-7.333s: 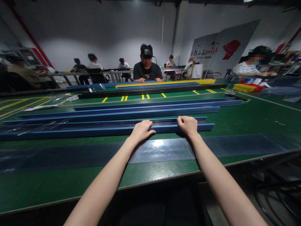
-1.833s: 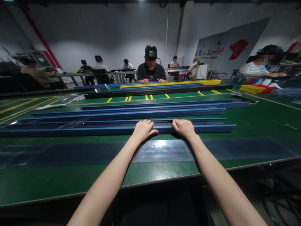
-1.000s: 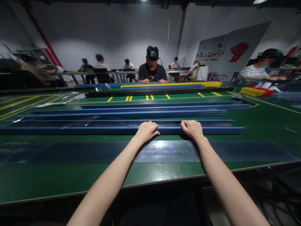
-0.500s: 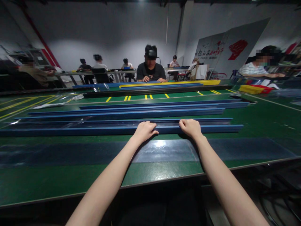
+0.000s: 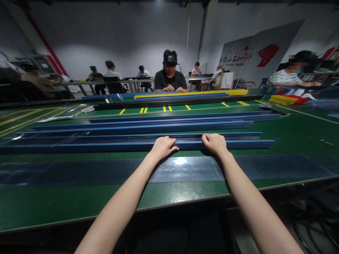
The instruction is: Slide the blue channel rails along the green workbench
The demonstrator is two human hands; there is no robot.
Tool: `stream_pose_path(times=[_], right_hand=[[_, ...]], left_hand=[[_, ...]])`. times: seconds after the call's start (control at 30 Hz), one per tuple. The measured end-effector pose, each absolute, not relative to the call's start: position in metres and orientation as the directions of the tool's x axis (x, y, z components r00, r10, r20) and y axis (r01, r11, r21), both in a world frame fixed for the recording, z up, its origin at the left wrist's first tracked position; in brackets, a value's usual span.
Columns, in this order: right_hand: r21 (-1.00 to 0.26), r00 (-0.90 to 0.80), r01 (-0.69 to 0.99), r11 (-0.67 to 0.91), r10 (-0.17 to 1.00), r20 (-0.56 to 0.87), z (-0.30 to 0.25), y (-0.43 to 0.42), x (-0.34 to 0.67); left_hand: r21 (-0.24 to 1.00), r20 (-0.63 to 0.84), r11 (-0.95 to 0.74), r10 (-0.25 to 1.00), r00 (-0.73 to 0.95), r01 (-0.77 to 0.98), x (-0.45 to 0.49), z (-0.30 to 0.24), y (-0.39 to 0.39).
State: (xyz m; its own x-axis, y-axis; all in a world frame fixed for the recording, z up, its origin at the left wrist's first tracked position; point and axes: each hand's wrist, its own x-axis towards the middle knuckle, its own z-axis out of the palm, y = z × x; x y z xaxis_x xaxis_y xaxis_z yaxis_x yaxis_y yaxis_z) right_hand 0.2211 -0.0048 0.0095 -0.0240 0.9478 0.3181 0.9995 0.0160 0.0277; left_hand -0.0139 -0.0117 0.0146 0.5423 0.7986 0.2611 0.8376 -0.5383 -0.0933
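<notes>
A long blue channel strip (image 5: 87, 147) with raised edges lies across the table in front of me. My left hand (image 5: 164, 146) is closed over its near edge, left of the middle, thumb toward me. To the right, my right hand (image 5: 215, 143) grips the same strip with fingers curled over the edge; the fingertips are hidden. Clear plastic film (image 5: 71, 135) shows inside the left part of the channel. Between the strip and the table's front edge lies a flat transparent plastic sheet (image 5: 100, 173), passing under my forearms.
More blue strips (image 5: 159, 126) lie parallel beyond on the green table (image 5: 299, 135). Farther back are a black strip (image 5: 169, 102) and a yellow strip (image 5: 233, 93). A person (image 5: 171, 79) sits opposite; a yellow tray (image 5: 283, 100) stands at the right.
Both hands keep their hold and place on the blue strip. The film at the strip's left has shifted slightly leftward.
</notes>
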Motion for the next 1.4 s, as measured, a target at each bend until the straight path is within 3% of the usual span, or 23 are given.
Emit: stream_pose_path(times=[1.4], right_hand=[[0.036,-0.024,0.999,0.014,0.953,0.302,0.0092,-0.0042,0.2220]], left_hand=[[-0.020,0.287,-0.463,0.846,0.449,0.886,-0.0146,0.0105,-0.0091]])
